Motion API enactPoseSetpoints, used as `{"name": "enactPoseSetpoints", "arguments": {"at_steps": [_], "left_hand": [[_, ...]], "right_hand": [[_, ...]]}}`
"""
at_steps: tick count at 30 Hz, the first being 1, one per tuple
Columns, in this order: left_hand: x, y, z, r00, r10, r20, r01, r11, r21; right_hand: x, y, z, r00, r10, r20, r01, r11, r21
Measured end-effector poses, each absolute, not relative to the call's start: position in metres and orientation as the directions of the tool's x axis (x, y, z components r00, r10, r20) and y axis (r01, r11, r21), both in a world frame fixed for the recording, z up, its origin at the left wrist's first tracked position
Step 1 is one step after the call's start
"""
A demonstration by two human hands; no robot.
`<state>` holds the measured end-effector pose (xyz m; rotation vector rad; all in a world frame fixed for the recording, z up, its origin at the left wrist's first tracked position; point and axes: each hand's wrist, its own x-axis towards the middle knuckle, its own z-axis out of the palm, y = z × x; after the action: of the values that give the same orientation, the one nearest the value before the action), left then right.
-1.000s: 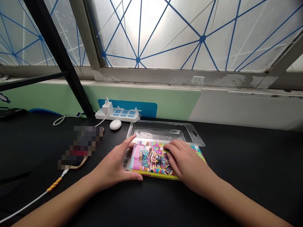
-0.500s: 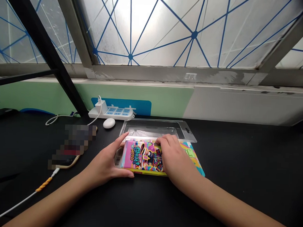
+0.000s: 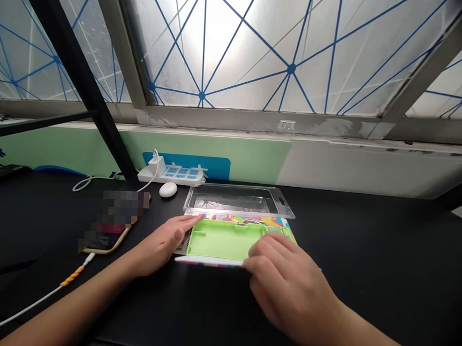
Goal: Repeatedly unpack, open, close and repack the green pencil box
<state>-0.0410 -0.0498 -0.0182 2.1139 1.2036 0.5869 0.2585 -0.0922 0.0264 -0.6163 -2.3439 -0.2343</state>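
Observation:
A pencil case [image 3: 221, 241] lies on the black desk with its lid swung down toward me, baring a light-green inside. Its printed lid shows only as a thin edge along the front. My right hand [image 3: 284, 281] has curled fingers pinching that lid near its right part and covers the case's right end. At the left end, my left hand [image 3: 166, 244] rests with its fingers stretched flat, the tips touching the back left corner. Behind the case sits a clear plastic package [image 3: 230, 199], and a colourful printed strip shows between them.
To the left lies a phone [image 3: 107, 239], partly blurred out, with a white cable [image 3: 33, 307] running to the front. A white oval case [image 3: 168, 190] and a power strip [image 3: 178, 176] with a plugged-in charger stand at the back. A black frame post [image 3: 104, 123] rises at the left.
The pencil case's printed lid has opened toward me, showing the green inside. My right hand moved nearer and right with the lid; my left hand's fingers flattened at the back corner.

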Motion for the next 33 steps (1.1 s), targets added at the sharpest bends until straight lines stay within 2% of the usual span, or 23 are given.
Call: {"name": "enactPoseSetpoints", "arguments": {"at_steps": [4,6,8,10,14,19,26,30,33], "left_hand": [[-0.041,-0.051,-0.017,0.498,0.867,0.018,0.651,-0.388,0.653],[-0.042,-0.052,-0.017,0.489,0.872,-0.011,0.683,-0.376,0.626],[-0.042,-0.052,-0.017,0.488,0.872,-0.022,0.700,-0.376,0.607],[-0.042,-0.052,-0.016,0.495,0.869,-0.024,0.704,-0.384,0.597],[-0.041,-0.052,-0.015,0.497,0.868,-0.024,0.706,-0.388,0.593],[-0.043,-0.051,-0.015,0.492,0.871,-0.018,0.699,-0.382,0.605],[-0.043,-0.050,-0.017,0.485,0.874,-0.026,0.687,-0.362,0.630],[-0.042,-0.050,-0.015,0.478,0.879,-0.007,0.667,-0.357,0.654],[-0.043,-0.051,-0.016,0.475,0.880,0.027,0.641,-0.367,0.675]], "right_hand": [[0.268,-0.108,0.033,-0.721,0.421,0.551,0.361,0.906,-0.221],[0.275,-0.106,0.037,-0.750,0.499,0.435,0.384,0.863,-0.327],[0.282,-0.097,0.040,-0.757,0.597,0.266,0.475,0.782,-0.402],[0.291,-0.086,0.041,-0.736,0.664,0.132,0.566,0.710,-0.419],[0.311,-0.065,0.029,-0.682,0.729,-0.057,0.691,0.617,-0.377],[0.330,-0.052,0.017,-0.690,0.686,-0.232,0.713,0.588,-0.383],[0.340,-0.049,0.030,-0.616,0.696,-0.369,0.782,0.480,-0.398],[0.348,-0.050,0.037,-0.612,0.713,-0.343,0.774,0.452,-0.444],[0.354,-0.048,0.041,-0.596,0.757,-0.267,0.768,0.441,-0.465]]}}
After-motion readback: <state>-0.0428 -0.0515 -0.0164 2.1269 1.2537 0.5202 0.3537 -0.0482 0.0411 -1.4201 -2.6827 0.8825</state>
